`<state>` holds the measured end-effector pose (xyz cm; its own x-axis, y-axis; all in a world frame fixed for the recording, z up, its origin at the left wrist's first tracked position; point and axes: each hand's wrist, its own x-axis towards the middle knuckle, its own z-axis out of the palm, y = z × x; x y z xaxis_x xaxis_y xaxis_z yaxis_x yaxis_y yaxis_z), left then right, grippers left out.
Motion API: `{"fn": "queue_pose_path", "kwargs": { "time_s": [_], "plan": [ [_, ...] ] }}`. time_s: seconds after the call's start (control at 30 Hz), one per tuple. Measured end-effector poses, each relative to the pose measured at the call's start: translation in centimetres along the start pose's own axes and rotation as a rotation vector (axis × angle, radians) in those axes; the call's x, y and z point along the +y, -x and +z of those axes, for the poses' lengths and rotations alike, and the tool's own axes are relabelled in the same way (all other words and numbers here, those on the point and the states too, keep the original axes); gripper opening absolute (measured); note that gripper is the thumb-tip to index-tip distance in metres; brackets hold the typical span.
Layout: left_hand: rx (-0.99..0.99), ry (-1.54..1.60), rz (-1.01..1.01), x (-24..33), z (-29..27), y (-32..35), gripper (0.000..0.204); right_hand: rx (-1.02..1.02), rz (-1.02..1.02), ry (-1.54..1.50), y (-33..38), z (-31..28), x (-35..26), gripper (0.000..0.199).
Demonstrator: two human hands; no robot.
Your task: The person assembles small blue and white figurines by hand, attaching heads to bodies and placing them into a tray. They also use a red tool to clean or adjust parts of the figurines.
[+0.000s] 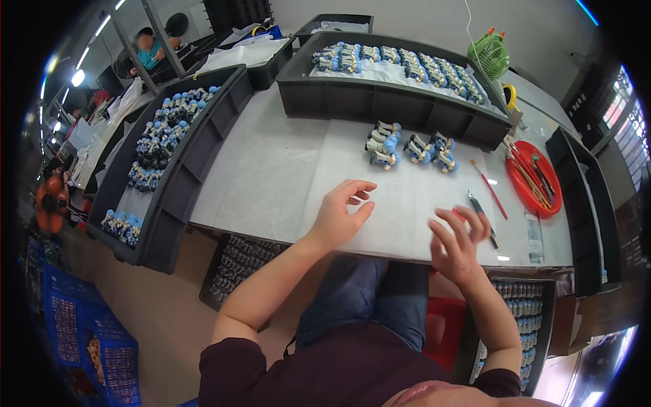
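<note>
My left hand (342, 216) hovers over the table's near edge, fingers curved and thumb apart, with nothing in it. My right hand (461, 245) is raised to the right of it, fingers spread and slightly blurred. A small red object (459, 214) shows beside its fingertips; I cannot tell whether they touch it. Beyond the hands lie two small groups of blue-capped figurines, one on the left (384, 144) and one on the right (432, 150). Near my right hand are a dark pen-like tool (483, 218) and a thin red-handled brush (489, 190).
A large grey crate (393, 102) of figurines stands at the back; another crate (196, 156) is on the left. At the right are a red bowl (519, 197) with brushes, a dark tray (583, 210) and a green fan (488, 54). More trays sit below the table (271, 163).
</note>
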<state>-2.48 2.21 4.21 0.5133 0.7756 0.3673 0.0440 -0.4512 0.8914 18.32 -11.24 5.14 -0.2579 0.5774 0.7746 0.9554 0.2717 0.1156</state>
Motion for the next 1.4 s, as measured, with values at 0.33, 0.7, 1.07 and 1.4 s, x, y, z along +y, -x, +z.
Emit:
{"fn": "queue_pose_path", "kwargs": {
  "time_s": [0.33,0.7,1.07,1.4],
  "plan": [
    [-0.505,-0.777,0.172,-2.8,-2.2,-13.4,0.098,-0.435,0.728,-0.092,-9.2,12.3,10.9,0.057],
    [-0.493,-0.639,0.063,-7.8,0.7,-18.9,0.084,-0.555,0.89,-0.004,-8.9,16.1,13.4,0.058],
    [-0.358,-0.598,0.071,-6.1,-0.1,-14.3,0.077,-0.394,0.633,0.01,-9.8,14.7,10.4,0.057],
    [-0.107,-0.38,0.366,-0.7,-3.9,-3.0,0.045,-0.149,0.348,-0.403,-7.5,5.5,0.2,0.058]
  ]
}}
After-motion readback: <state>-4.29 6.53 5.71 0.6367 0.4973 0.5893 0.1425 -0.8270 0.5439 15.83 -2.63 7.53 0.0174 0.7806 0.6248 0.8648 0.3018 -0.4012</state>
